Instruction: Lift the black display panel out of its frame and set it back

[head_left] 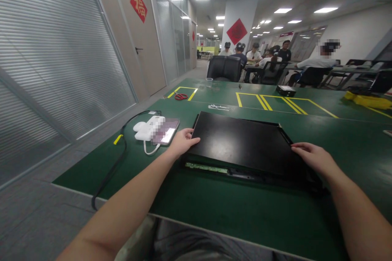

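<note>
A black flat panel [239, 140], possibly a screen panel, lies tilted over a black frame [263, 176] on the green table. My left hand [184, 140] is closed on the panel's left edge, thumb on top and fingers at the side. At the panel's right edge, my right hand [314, 157] grips with its fingertips; the underside of that grip is hidden. Along the near side of the frame a strip of green circuit board [206, 167] is exposed. The frame's far and right rims show beyond the panel.
To the left lie a phone [168, 131], white devices [147, 128] and a black cable [118, 162]. Farther back are red-handled scissors [180, 96], a caliper-like tool [218, 107], a clear cup [209, 82], a black box [285, 90] and yellow tape markings. Several people sit beyond.
</note>
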Demonstrator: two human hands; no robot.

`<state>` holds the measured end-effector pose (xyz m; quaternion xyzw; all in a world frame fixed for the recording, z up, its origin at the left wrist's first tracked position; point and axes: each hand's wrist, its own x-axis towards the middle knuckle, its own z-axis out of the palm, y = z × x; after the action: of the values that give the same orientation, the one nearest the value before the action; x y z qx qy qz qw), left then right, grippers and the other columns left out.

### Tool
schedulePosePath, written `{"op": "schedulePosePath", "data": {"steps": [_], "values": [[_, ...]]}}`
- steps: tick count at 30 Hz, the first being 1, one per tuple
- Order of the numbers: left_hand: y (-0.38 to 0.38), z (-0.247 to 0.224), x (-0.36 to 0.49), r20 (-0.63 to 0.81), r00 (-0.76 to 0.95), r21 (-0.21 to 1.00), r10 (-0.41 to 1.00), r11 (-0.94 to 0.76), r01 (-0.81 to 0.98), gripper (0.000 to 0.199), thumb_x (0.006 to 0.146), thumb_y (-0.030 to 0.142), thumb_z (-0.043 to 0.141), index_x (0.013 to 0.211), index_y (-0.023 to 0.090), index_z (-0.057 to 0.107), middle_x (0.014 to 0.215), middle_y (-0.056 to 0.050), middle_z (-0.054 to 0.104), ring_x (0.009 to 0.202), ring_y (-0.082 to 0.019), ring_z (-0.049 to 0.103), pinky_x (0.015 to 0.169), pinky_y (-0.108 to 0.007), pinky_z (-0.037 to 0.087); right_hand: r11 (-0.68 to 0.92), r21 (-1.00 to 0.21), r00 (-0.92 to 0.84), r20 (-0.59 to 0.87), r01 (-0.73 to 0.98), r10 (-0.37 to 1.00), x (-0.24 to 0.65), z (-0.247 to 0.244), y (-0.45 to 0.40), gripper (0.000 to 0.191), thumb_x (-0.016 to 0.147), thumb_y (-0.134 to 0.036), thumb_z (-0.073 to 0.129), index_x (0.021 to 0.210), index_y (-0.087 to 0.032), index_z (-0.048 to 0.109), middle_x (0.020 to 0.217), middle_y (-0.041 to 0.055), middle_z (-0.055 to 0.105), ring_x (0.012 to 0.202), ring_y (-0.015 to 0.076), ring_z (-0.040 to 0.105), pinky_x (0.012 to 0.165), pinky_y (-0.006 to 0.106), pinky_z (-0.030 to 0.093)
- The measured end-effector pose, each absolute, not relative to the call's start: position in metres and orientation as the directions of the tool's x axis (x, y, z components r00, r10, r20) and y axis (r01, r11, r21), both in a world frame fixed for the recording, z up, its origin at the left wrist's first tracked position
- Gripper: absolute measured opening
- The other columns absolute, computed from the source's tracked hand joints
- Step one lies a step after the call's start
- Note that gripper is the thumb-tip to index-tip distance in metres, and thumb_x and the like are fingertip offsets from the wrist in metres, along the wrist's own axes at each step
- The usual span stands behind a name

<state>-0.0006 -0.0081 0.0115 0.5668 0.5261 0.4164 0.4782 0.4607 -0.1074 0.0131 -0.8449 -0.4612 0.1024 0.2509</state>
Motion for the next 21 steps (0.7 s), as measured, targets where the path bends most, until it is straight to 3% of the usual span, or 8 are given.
{"op": "schedulePosePath", "data": {"steps": [8,13,17,21], "values": [[-0.011,0.014,-0.002,0.007,0.097,0.963,0.995,-0.032,0.266,0.044,0.069,0.025,0.081,0.110,0.013,0.071,0.065,0.005,0.061,0.062,-0.016,0.062,0.062,-0.026,0.046,-0.437,-0.523,0.542,0.058,0.732,0.839,0.464,0.011,-0.108,0.039,0.066,-0.053,0.062,0.086,-0.025,0.079,0.095,0.0105,0.080,0.091,0.0319,0.072,0.080,0.043,0.053],[-0.006,0.011,-0.004,0.041,0.092,0.974,0.995,-0.060,0.218,0.043,0.074,0.028,0.075,0.114,0.012,0.073,0.067,0.002,0.065,0.067,-0.018,0.064,0.065,-0.028,0.047,-0.412,-0.524,0.531,0.093,0.745,0.842,0.472,0.005,-0.106,0.036,0.066,-0.054,0.062,0.084,-0.027,0.079,0.093,0.0089,0.080,0.090,0.0323,0.073,0.078,0.043,0.055],[-0.004,0.012,-0.004,0.009,0.075,0.984,0.997,-0.023,0.179,0.044,0.074,0.025,0.072,0.116,0.012,0.075,0.087,-0.006,0.076,0.084,-0.023,0.071,0.076,-0.031,0.053,-0.391,-0.556,0.511,0.073,0.734,0.857,0.475,0.005,-0.106,0.033,0.067,-0.052,0.063,0.081,-0.027,0.078,0.093,0.0092,0.080,0.093,0.0322,0.073,0.080,0.043,0.055],[-0.004,0.013,-0.004,0.013,0.034,0.976,0.999,-0.020,0.216,0.033,0.073,0.023,0.072,0.103,0.015,0.080,0.103,-0.010,0.079,0.100,-0.027,0.072,0.090,-0.035,0.054,-0.393,-0.611,0.521,0.038,0.687,0.853,0.476,0.006,-0.107,0.036,0.065,-0.051,0.063,0.085,-0.026,0.079,0.095,0.0089,0.080,0.097,0.0319,0.072,0.086,0.044,0.053]]}}
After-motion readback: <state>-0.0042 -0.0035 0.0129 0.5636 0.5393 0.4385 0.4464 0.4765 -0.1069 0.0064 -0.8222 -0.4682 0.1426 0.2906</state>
